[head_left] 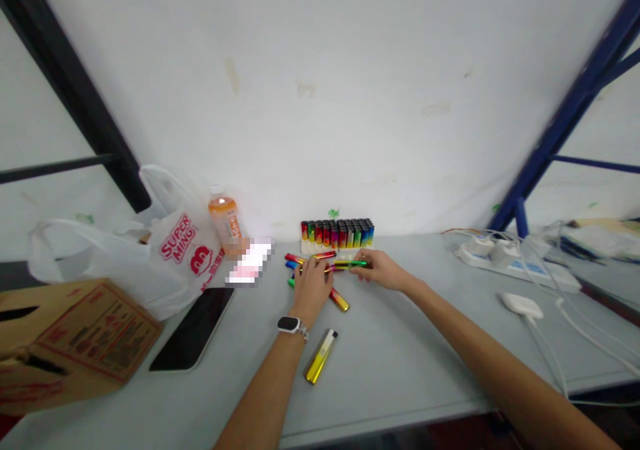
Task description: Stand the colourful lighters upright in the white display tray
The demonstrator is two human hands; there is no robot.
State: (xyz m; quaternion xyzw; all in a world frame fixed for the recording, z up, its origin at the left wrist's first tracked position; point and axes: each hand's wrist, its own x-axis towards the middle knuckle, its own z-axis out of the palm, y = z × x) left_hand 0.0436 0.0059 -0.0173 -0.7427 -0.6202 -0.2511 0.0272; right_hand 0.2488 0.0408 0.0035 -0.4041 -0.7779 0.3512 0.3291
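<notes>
My right hand [380, 270] pinches a slim shiny stick [350, 263], green and yellow with a dark end, like a disposable vape. My left hand [313, 283], a watch on its wrist, curls over a loose pile of similar sticks; what its fingers grip is hidden. From the pile a red-and-yellow stick [340, 300] juts out below the left hand, and a red stick [323, 255] lies behind it. Nearer to me lies a yellow-and-silver stick [321, 357] with a black tip. Behind both hands, several such sticks stand upright in rows in a pale holder [306, 246].
On the left are a cardboard box [95, 337], a white plastic bag [170, 250], an orange drink bottle [225, 220], a dark tablet [194, 330] and a blurred bright patch. A power strip [517, 262] with cables and a white charger [523, 305] lie right. A wall rises behind.
</notes>
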